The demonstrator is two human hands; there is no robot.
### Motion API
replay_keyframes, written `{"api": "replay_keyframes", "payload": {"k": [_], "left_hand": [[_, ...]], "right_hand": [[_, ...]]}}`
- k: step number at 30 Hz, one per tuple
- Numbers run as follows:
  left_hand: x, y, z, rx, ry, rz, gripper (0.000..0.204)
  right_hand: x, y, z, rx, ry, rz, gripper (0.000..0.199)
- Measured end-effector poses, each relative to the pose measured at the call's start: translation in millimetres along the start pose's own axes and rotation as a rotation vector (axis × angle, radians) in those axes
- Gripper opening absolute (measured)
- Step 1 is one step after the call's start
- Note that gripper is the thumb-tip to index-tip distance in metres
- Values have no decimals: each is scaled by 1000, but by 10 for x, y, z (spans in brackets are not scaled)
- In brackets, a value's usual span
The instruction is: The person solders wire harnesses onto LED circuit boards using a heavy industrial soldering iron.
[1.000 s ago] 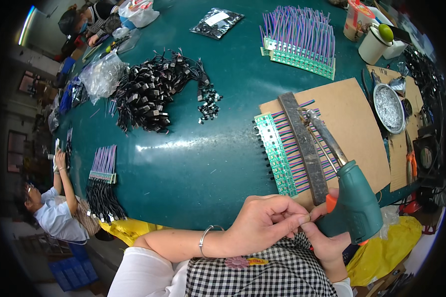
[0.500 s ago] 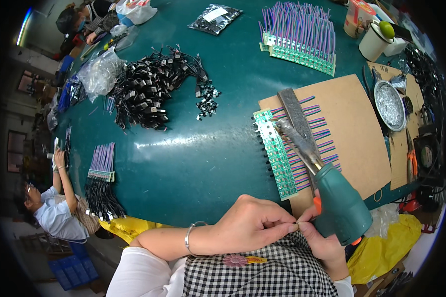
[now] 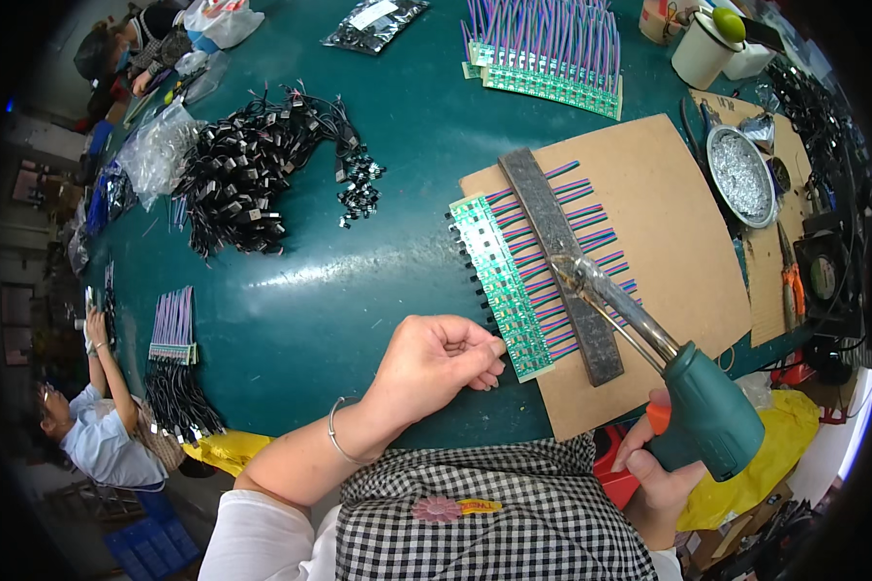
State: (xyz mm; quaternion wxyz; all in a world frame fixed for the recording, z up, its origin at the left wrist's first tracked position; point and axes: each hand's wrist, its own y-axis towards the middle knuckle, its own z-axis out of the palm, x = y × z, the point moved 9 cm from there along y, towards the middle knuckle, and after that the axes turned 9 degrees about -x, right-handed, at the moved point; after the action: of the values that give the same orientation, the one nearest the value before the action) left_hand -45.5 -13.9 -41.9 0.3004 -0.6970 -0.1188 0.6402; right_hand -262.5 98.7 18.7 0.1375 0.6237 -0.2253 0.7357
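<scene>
At the far left edge: a seated person (image 3: 87, 426) works beside a small bundle of purple wires (image 3: 172, 324) lying on the green table (image 3: 358, 281).
Left of centre: a heap of black connector cables (image 3: 247, 165) lies on the table, with clear plastic bags (image 3: 160, 145) just beside it.
Left hand: the left hand (image 3: 434, 360) rests at the near end of the green circuit board strip (image 3: 502, 286), fingers curled narrow and pinched at its lower edge; whether they grip the strip itself or a wire there, I cannot tell.
Work piece: the strip lies on the brown cardboard sheet (image 3: 669, 223), its coloured wires pinned under a dark flat bar (image 3: 562, 261).
Right hand: the right hand (image 3: 661, 465) is wrapped around the green handle of a soldering gun (image 3: 688, 397), a finger near the orange trigger; the tip sits over the bar and wires, just short of the strip.
Doing it well: as a judgement, holding the strip steady with the pinch and touching only 1 pad at a time would keep neighbouring joints from bridging.
Upper centre: a 2nd set of wired boards (image 3: 543, 48) lies well apart.
Containers, right: a round metal dish (image 3: 741, 174) holds silvery scraps; a white mug (image 3: 702, 48) carries a green round object on top, contents hidden.
</scene>
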Motion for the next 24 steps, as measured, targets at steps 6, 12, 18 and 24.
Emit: {"api": "replay_keyframes", "payload": {"k": [6,12,18,24], "left_hand": [[49,25,17,28,-61,-46,12],[42,15,29,28,-63,-41,12],[48,16,16,21,-54,-4,16],[46,10,23,7,-29,-2,15]], "right_hand": [[-163,-113,-262,70,-27,-27,62],[-226,-193,-333,141,-38,21,56],[-279,-225,-293,192,-93,59,48],[-372,-219,-293,225,-130,83,52]]}}
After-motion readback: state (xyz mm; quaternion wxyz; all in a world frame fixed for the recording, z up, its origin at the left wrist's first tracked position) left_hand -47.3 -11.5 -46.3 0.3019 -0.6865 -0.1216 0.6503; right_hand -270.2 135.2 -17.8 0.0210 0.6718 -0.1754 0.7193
